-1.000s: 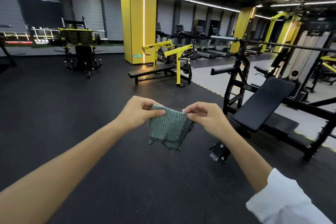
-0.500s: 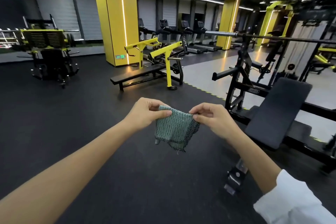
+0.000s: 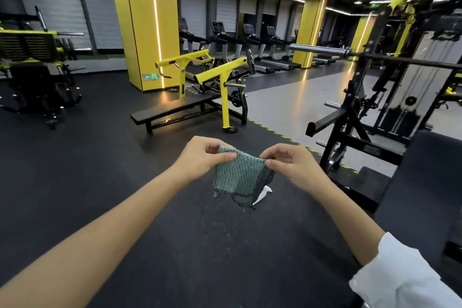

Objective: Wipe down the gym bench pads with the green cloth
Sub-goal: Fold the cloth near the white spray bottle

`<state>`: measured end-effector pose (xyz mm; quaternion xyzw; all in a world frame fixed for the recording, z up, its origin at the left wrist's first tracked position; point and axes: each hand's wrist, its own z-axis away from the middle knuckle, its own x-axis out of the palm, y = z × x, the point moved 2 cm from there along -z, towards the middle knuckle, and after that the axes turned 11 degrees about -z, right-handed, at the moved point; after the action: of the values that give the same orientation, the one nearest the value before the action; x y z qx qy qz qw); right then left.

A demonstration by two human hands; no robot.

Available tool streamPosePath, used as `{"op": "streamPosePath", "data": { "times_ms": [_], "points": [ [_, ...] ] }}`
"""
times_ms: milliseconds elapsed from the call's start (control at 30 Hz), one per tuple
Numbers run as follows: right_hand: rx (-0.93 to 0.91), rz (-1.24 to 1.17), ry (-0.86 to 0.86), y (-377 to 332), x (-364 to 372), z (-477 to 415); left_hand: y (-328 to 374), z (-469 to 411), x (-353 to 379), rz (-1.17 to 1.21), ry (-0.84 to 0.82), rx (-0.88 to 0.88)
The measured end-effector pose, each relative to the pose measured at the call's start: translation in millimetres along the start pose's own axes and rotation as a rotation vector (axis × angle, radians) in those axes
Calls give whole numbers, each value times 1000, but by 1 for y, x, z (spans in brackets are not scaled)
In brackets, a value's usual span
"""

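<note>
Cloth (image 3: pixel 236 177) first: it hangs in the air in the middle of the view, over the dark floor (image 3: pixel 100 182). The left hand (image 3: pixel 200 157) pinches its top corner at 9 o'clock, with the thumb on the front. The right hand (image 3: pixel 292 165) pinches the other top corner at 3 o'clock. Both hands grip it, so the top edge is pulled flat and the rest hangs loose. It touches no pad yet.

A second ago the big black pad (image 3: pixel 430 182) was small and well off at 2 o'clock. Now it looks much bigger and sits at 3 o'clock from the cloth, near the right arm. The flat bench (image 3: pixel 175 110) at 11 o'clock looks closer too. So the person has walked toward the gym gear. The hands hold the cloth the same way as before.

I think the walk is almost over and the wiping has not begun. The pad is near but still apart from the cloth. The next move likely means turning to 3 o'clock and laying the cloth down on the pad. The cloth looks thin and floppy, like a net, so it may fold up when pushed.

A small white thing (image 3: pixel 262 194) shows just under the cloth at 5 o'clock. I cannot tell what it is.
</note>
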<state>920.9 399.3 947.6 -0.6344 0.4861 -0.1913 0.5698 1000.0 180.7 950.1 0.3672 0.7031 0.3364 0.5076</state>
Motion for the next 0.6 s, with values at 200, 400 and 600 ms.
{"op": "streamPosePath", "data": {
  "times_ms": [200,400,600],
  "points": [
    [16,-13,71,58,8,-147,-76,-156,-34,37,-76,30],
    [49,10,160,98,6,-278,-131,-297,-65,22,-169,46],
    [83,34,238,150,-15,-375,-184,-423,-54,53,-259,60]
  ]
}}
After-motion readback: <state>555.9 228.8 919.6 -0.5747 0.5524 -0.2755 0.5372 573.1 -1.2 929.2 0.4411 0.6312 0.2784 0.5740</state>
